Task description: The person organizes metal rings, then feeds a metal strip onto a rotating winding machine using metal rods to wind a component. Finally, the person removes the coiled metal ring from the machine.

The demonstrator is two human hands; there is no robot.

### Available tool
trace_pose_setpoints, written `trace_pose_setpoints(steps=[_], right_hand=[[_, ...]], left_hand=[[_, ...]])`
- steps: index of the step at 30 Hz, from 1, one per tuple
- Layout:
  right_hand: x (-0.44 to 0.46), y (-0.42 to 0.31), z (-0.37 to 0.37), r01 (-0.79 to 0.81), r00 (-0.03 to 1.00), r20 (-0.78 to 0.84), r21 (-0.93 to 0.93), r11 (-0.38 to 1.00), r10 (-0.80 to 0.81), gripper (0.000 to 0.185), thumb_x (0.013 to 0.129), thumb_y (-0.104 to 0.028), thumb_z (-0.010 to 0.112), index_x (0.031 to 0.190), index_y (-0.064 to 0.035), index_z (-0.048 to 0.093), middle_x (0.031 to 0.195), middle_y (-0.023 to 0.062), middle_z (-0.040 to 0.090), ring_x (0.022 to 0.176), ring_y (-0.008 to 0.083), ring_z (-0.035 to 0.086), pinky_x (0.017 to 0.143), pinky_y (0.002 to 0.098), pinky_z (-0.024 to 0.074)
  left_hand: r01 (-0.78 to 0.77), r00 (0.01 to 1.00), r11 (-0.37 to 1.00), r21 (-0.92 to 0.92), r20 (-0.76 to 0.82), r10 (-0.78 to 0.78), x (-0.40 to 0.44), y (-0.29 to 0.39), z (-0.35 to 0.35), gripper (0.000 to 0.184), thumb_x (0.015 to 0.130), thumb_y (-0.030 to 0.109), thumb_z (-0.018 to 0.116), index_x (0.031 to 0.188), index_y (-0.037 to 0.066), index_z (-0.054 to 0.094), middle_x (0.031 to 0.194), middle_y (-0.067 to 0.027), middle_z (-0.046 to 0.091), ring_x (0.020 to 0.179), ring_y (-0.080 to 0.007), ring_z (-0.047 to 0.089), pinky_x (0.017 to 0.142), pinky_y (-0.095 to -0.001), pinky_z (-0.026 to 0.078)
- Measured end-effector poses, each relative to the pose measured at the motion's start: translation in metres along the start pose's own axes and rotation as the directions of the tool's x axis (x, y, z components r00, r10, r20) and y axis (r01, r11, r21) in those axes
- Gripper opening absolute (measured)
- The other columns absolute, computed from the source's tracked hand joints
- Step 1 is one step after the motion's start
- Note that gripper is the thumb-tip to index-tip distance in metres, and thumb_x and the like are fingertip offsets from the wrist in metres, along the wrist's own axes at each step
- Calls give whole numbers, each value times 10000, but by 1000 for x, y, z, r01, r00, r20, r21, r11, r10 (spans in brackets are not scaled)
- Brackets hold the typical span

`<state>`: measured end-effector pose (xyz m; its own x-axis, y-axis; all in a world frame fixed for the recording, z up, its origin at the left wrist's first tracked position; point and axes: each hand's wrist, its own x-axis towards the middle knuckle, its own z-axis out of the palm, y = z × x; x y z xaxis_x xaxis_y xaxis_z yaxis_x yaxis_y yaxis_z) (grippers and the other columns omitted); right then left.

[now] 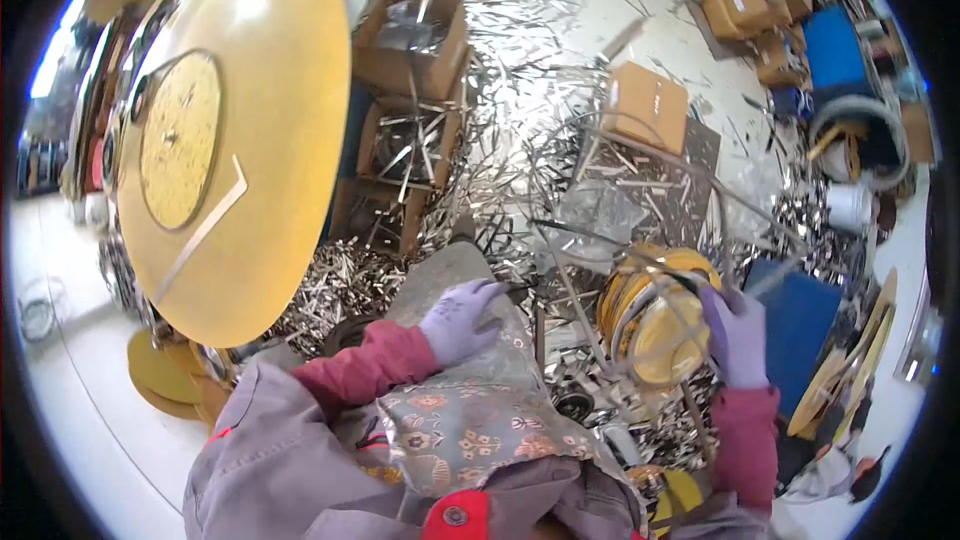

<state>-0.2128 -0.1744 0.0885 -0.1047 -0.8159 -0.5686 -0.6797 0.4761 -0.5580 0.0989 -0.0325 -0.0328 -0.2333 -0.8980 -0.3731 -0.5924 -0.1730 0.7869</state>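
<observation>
Right hand at long, thin, dark strip; left hand apart.

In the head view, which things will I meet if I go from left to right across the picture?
Yellow disc → left hand → closed box → right hand → grey tub.

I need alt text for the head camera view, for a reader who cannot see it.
Two gloved hands among scattered shiny strips: the left hand at the wearer's lap, the right hand beside yellow reels. A large yellow disc fills the upper left, with open cardboard boxes to its right.
</observation>
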Motion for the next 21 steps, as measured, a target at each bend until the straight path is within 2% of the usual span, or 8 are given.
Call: trace_pose_setpoints(steps=[7, 10, 13, 15, 16, 18, 19, 21], right_hand=[[210, 10, 199, -76, 988, 138, 63, 995, 67, 440, 783, -396, 655, 949, 7, 600, 705, 34, 530, 496, 124, 477, 421, 271, 421], [309, 72, 292, 258, 928, 298, -76, 963, -225, 457, 804, -421, 618, 944, 13, 577, 717, 57, 535, 513, 146, 489, 437, 302, 440], [314, 16, 367, -68, 880, 472, 240, 968, -55, 424, 796, -392, 636, 870, 13, 532, 667, 68, 544, 550, 217, 556, 498, 328, 443], [327, 36, 414, 804, 593, 427, -280, 524, -683, 449, 820, -442, 589, 811, 3, 529, 587, 34, 482, 489, 176, 506, 472, 326, 411], [332, 43, 429, 864, 475, 445, -400, 307, -759, 351, 799, -351, 631, 875, -26, 523, 592, 73, 502, 499, 217, 507, 493, 354, 415], [374, 88, 463, 251, 859, 439, 86, 964, -263, 346, 702, -224, 703, 936, -65, 502, 645, 118, 537, 555, 289, 516, 529, 379, 426], [350, 60, 459, -251, 874, 478, 277, 928, 93, 322, 694, -214, 703, 909, -77, 507, 643, 109, 539, 562, 283, 515, 529, 380, 423], [350, 78, 464, -256, 797, 604, 331, 908, 5, 278, 812, -381, 547, 739, -119, 495, 573, 30, 436, 461, 194, 405, 471, 335, 373]], left_hand=[[477, 852, 869, 131, -314, -420, -110, -161, 15, 490, 719, 233, 623, 1134, 6, 496, 1120, -222, 528, 1026, -375, 511, 898, -417, 411], [791, 593, 611, -29, -212, -777, -183, -191, 32, 484, 721, 233, 630, 1132, 14, 497, 1091, -220, 533, 1017, -374, 511, 893, -423, 409], [925, 353, 368, -100, -141, -925, -261, -203, 99, 455, 739, 241, 623, 1128, 39, 502, 1065, -214, 543, 988, -373, 531, 851, -433, 430], [972, 128, 122, -202, 17, -992, -291, -189, 141, 439, 741, 242, 625, 1122, 56, 511, 1063, -211, 542, 968, -374, 541, 841, -435, 434], [966, 77, 72, -248, 10, -997, -303, -182, 169, 413, 748, 250, 618, 1108, 73, 522, 1055, -208, 547, 957, -375, 547, 833, -438, 437], [941, 89, 78, -330, 16, -996, -323, -156, 226, 336, 792, 292, 565, 1072, 108, 546, 1005, -203, 571, 956, -377, 548, 823, -444, 442], [944, 73, 51, -326, 55, -996, -339, -148, 273, 326, 802, 294, 547, 1072, 112, 547, 993, -201, 578, 953, -373, 552, 818, -448, 443], [945, 60, 29, -326, 83, -995, -359, -145, 365, 309, 822, 299, 511, 1071, 120, 548, 968, -198, 592, 948, -366, 558, 808, -457, 444]])
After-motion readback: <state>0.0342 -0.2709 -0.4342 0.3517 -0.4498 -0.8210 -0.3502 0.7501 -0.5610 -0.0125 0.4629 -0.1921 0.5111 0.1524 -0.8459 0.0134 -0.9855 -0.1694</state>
